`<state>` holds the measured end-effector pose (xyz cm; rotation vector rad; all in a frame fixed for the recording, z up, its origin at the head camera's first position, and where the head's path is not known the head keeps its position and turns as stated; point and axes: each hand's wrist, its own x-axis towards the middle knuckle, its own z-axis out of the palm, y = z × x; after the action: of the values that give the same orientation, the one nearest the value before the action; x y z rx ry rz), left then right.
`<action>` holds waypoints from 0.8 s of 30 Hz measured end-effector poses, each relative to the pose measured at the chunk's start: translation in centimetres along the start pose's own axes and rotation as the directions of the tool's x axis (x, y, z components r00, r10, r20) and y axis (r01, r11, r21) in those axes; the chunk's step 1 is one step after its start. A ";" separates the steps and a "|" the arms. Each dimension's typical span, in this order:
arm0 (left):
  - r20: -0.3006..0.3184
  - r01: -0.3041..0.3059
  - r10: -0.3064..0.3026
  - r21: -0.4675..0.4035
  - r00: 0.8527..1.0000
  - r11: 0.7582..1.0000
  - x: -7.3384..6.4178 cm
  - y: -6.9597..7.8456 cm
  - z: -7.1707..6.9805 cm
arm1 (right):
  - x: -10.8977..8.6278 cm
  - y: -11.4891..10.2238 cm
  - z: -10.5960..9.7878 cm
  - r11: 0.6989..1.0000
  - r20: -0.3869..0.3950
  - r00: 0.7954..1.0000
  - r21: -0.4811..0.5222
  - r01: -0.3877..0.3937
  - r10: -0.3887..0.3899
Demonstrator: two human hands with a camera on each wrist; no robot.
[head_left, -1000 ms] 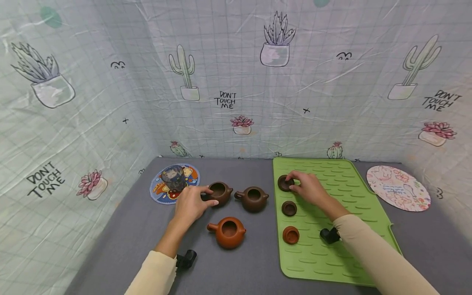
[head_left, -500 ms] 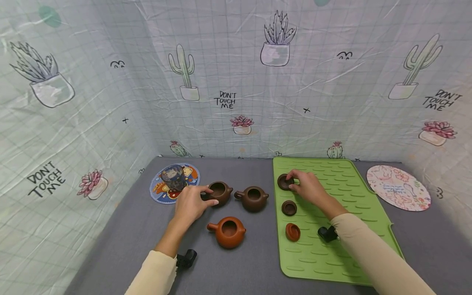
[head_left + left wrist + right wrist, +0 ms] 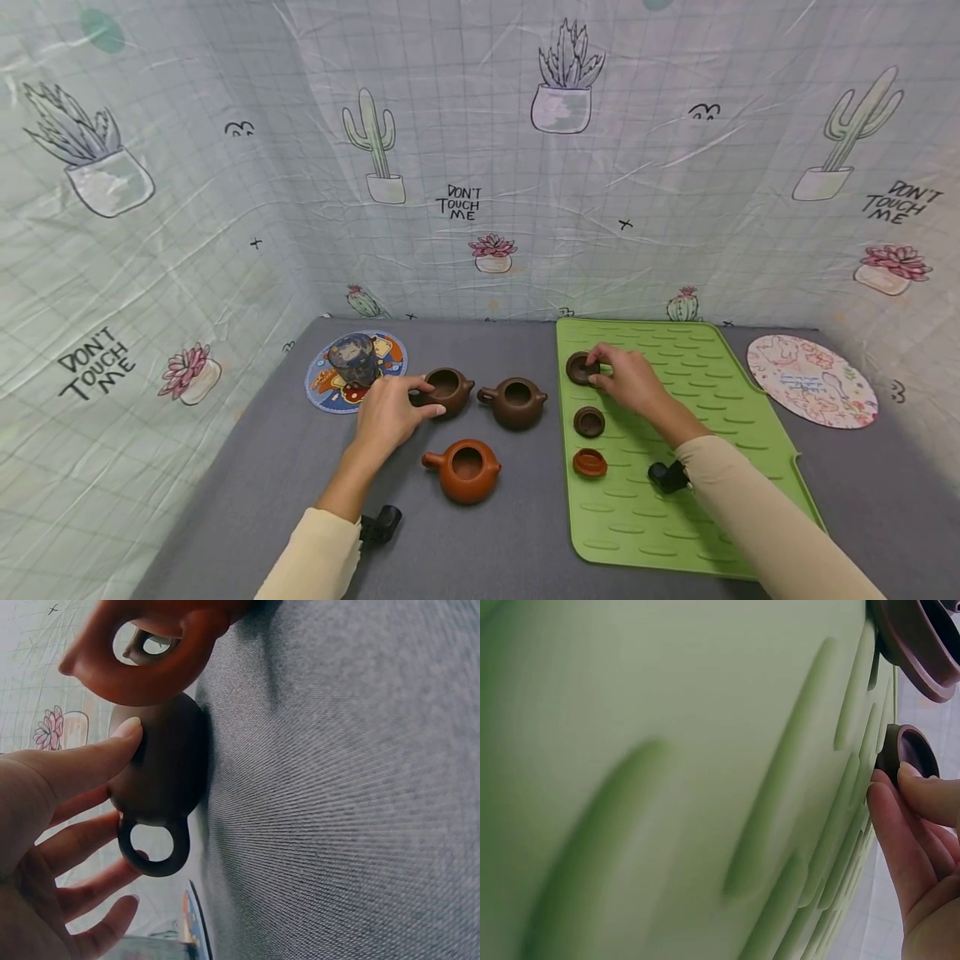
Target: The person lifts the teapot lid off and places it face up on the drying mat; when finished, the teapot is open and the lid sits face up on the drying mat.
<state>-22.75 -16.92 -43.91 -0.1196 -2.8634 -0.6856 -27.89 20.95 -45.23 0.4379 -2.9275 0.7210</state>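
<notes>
Near the left back of the head view, my left hand [image 3: 388, 417] grips a dark brown teapot [image 3: 453, 390] between thumb and fingers. In the left wrist view that teapot [image 3: 161, 769] stands on the cloth, its loop handle by my fingers. To its right sits a second brown teapot [image 3: 517, 410]; an orange-red teapot [image 3: 468, 482] stands nearer. All three are lidless. My right hand [image 3: 632, 385] pinches the edge of a dark brown lid [image 3: 577, 368] on the green mat. Another brown lid [image 3: 589, 422] and an orange-red lid [image 3: 590, 463] lie in a column below it.
The ribbed green mat [image 3: 675, 525] covers the right side of the grey tablecloth [image 3: 525, 517]. At the back left, a dark see-through cup [image 3: 354, 358] stands on a round cartoon mat [image 3: 322, 398]. A pink-patterned oval mat [image 3: 813, 383] lies far right.
The orange-red lid has rocked from its tilted pose and now lies with its hollow side up, slightly farther back. Both hands stay where they were, still holding the teapot and the brown lid.
</notes>
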 end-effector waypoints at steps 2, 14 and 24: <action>0.001 0.000 0.000 -0.002 1.000 1.000 0.0 0.0 0.0 | 0.0 0.0 -0.1 1.000 -0.001 1.000 0.004 0.002 -0.002; 0.003 0.013 -0.013 0.010 1.000 1.000 0.1 -0.1 0.0 | 0.0 0.1 -0.1 0.999 -0.005 1.000 0.034 0.009 -0.009; 0.007 0.001 -0.001 0.009 1.000 1.000 0.3 -0.2 0.0 | -0.8 0.1 -0.1 0.991 -0.018 1.000 0.130 0.018 -0.016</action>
<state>-23.07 -17.07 -43.97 -0.1189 -2.8730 -0.6744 -27.19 21.28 -45.31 0.4654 -2.8681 0.9119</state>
